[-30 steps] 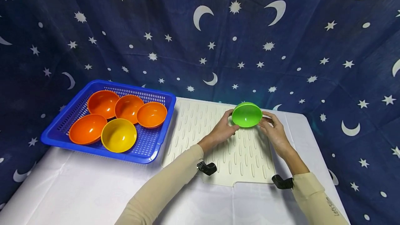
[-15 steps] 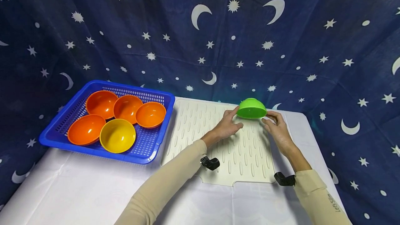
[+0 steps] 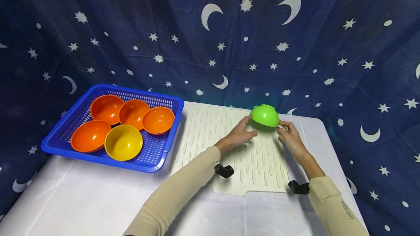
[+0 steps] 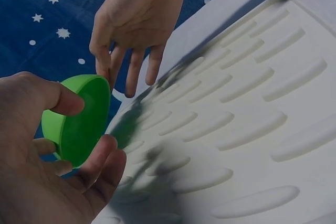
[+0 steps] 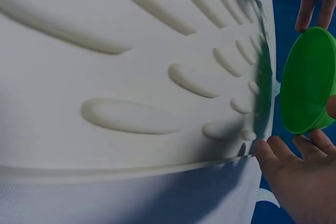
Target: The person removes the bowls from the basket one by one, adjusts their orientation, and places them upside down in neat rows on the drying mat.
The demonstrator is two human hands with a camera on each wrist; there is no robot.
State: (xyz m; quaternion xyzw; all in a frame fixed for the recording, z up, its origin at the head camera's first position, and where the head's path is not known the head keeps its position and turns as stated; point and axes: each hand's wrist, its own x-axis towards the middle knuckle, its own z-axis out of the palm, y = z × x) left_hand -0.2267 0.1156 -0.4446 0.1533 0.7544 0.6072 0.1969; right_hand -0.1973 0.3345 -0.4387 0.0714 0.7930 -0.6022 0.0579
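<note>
A green bowl (image 3: 264, 115) is upside down above the back right part of a white ribbed drying mat (image 3: 229, 156), its base up and slightly tilted. My left hand (image 3: 238, 134) holds its left side; in the left wrist view, fingers lie on both sides of the rim of the bowl (image 4: 84, 119). My right hand (image 3: 292, 139) pinches the opposite side of the rim with its fingertips. Seen from the right wrist, the bowl's hollow inside (image 5: 310, 80) faces the mat, and a shadow falls on the mat below.
To the left stands a blue plastic basket (image 3: 154, 156) with several orange bowls (image 3: 91, 136) and one yellow bowl (image 3: 123, 142). A dark blue curtain (image 3: 183, 28) with moons and stars hangs behind the white-covered table (image 3: 82, 199).
The green bowl has been turned from showing its inside to showing its base. It has shifted slightly right, and my left hand has followed it.
</note>
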